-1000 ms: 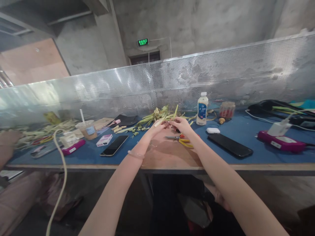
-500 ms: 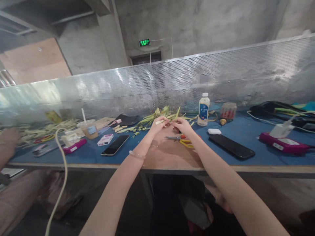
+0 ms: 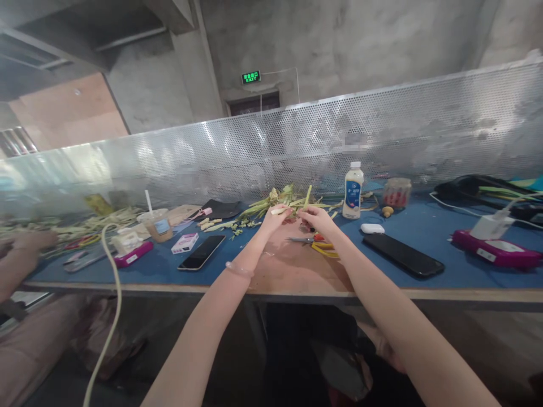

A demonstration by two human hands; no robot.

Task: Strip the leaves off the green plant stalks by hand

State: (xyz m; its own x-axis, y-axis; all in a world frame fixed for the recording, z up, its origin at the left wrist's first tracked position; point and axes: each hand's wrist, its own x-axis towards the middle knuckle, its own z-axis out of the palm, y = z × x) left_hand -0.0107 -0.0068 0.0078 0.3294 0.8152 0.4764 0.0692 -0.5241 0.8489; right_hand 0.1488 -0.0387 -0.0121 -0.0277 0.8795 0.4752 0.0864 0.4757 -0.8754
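Slight drift of the head view to the left has carried everything a little rightward in the frame, while both hands stay over the same spot; at the far left, a co-worker's hand has come further into view.

From the head view, the left hand has its fingers closed around a pale strip, and the right hand appears to pinch a green stalk that stands nearly upright above its fingers. Fingertips of the two hands sit near each other; blur hides whether they touch.

Short scraps lie loose to the left, so some separating looks done. Behind the hands, a leafy heap remains, probably unworked, and the pieces in hand seem midway. How much is finished overall cannot be told.

Bare brown board runs from beneath the hands to the table's front edge, leaving room to draw back. Scissors with yellow handles lie just below the right hand, partly behind the forearm. A bottle stands to its right, limiting sideways reach; a perforated metal screen closes off the far side.
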